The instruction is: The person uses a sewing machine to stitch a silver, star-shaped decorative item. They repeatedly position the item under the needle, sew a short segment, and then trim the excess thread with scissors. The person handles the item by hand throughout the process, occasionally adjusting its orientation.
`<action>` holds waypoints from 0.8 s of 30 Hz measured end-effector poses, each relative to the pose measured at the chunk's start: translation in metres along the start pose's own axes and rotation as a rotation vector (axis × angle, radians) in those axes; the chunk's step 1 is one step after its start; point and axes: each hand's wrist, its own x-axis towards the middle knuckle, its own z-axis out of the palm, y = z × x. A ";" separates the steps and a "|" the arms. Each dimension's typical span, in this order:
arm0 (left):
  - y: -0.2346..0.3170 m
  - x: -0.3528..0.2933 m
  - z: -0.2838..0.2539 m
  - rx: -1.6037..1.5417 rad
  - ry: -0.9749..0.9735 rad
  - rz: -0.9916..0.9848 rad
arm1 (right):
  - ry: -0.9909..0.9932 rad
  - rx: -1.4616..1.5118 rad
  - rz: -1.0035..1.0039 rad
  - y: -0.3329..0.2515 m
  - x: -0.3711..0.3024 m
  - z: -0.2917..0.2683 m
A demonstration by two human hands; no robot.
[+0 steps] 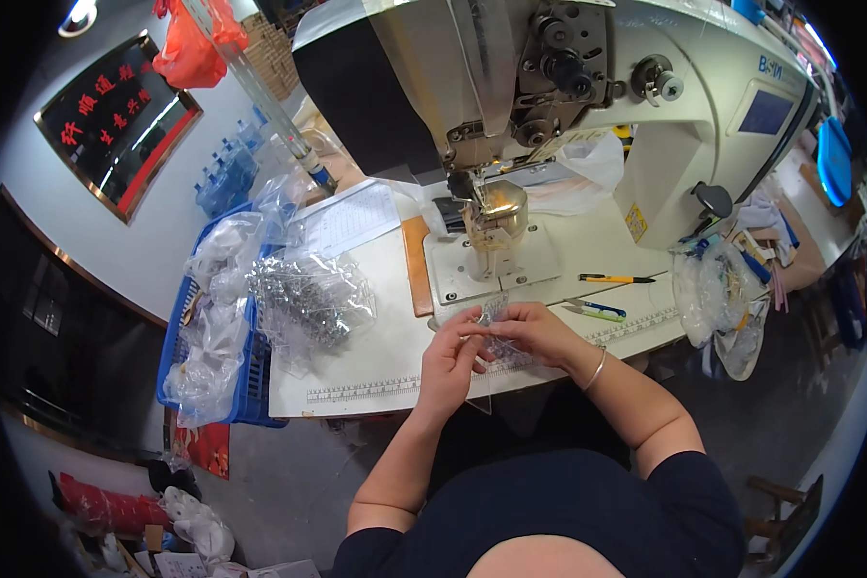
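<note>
Close together at the front edge of the sewing table, my left hand [450, 354] and my right hand [541, 335] both pinch a clear plastic piece [496, 364]. Its exact shape is partly covered by my fingers. Just beyond my hands rises a white industrial sewing machine [708, 48], with its post and needle area [496, 226] above a metal plate [445, 272]. A heap of clear, shiny plastic pieces [313, 301] lies on the tabletop to the left of my hands. My right wrist wears a bangle.
Right of the machine post lie a yellow pen [615, 278] and a green-and-blue cutter [599, 310]. A ruler strip [366, 389] runs along the table's front. A blue basket [252, 380] with plastic bags stands at the left edge; a clear bag [713, 294] hangs at the right.
</note>
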 end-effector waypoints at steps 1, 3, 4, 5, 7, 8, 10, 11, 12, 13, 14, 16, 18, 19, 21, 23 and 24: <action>-0.004 0.000 0.000 0.017 -0.013 0.001 | -0.010 -0.123 -0.023 0.001 0.000 -0.003; -0.011 -0.001 -0.001 -0.119 0.035 -0.080 | 0.072 -0.112 -0.214 0.000 -0.007 0.009; -0.014 -0.002 -0.001 -0.189 0.063 -0.119 | 0.110 -0.111 -0.308 -0.004 -0.012 0.015; -0.016 -0.002 -0.001 -0.267 0.066 -0.153 | 0.059 -0.160 -0.315 -0.008 -0.016 0.014; -0.017 0.000 -0.003 -0.422 0.066 -0.215 | 0.082 -0.100 -0.383 0.003 -0.015 0.014; -0.016 0.001 -0.004 -0.458 0.070 -0.232 | 0.093 -0.070 -0.418 0.011 -0.013 0.012; -0.013 0.002 -0.006 -0.528 0.076 -0.266 | 0.046 -0.097 -0.362 0.013 -0.012 0.009; -0.015 0.001 -0.007 -0.541 0.075 -0.251 | 0.015 -0.055 -0.326 0.012 -0.016 0.008; -0.018 0.001 -0.008 -0.554 0.071 -0.238 | -0.015 -0.012 -0.291 0.009 -0.019 0.010; -0.018 0.001 -0.008 -0.567 0.068 -0.224 | 0.011 -0.102 -0.311 0.011 -0.019 0.008; -0.016 -0.001 -0.008 -0.458 0.092 -0.168 | 0.036 -0.192 -0.330 0.013 -0.017 0.004; 0.000 -0.006 0.001 -0.243 0.129 -0.063 | 0.098 -0.321 -0.373 0.014 -0.017 -0.002; 0.015 -0.015 0.003 -0.216 0.062 -0.065 | 0.149 -0.399 -0.425 0.010 -0.011 -0.007; 0.018 -0.019 0.003 -0.203 0.031 -0.066 | 0.159 -0.476 -0.425 0.012 -0.008 -0.010; 0.015 -0.014 0.005 -0.258 0.127 -0.139 | 0.146 -0.464 -0.401 0.006 -0.011 -0.004; 0.006 -0.008 0.006 -0.298 0.262 -0.166 | 0.137 -0.398 -0.362 -0.004 -0.021 0.013; 0.003 -0.009 0.005 -0.293 0.284 -0.167 | 0.148 -0.417 -0.350 -0.003 -0.024 0.016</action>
